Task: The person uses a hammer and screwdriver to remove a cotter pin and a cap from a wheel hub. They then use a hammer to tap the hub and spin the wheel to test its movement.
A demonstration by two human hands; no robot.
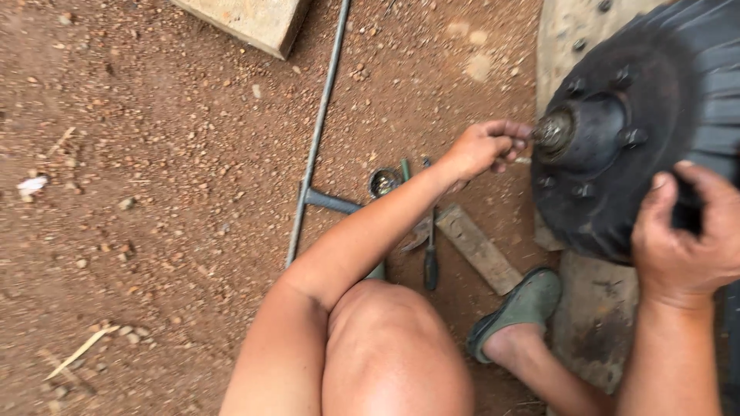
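Your left hand (487, 146) reaches out to the tip of the wheel hub (590, 135), fingers pinched together on a small part at the hub's greasy end cap (553, 131); what exactly sits between the fingertips is too small and blurred to tell. Your right hand (682, 235) is clamped over the edge of the dark brake drum (609, 208), thumb on the face and fingers wrapped behind, where they are hidden.

The only container in sight is a small round metal cup (384, 182) lying on the dirt just beside your left forearm; its inside looks dark and shiny, and whatever it holds cannot be made out.

The drum is round, matte black and dusty, with bolt heads set in a ring about the raised hub. The ribbed tyre (717, 69) behind it is cut off by the right edge. A long thin steel rod (320, 131) with a short cross stub runs up out of the top of the view (its lower end disappears behind your arm). A screwdriver (430, 262) with a dark handle lies half under the forearm, beside a flat grey wooden slat (478, 248). A pale timber block (250, 21) is cropped at the top. Your green rubber shoe (524, 304) rests on reddish, pebbly earth (154, 192).
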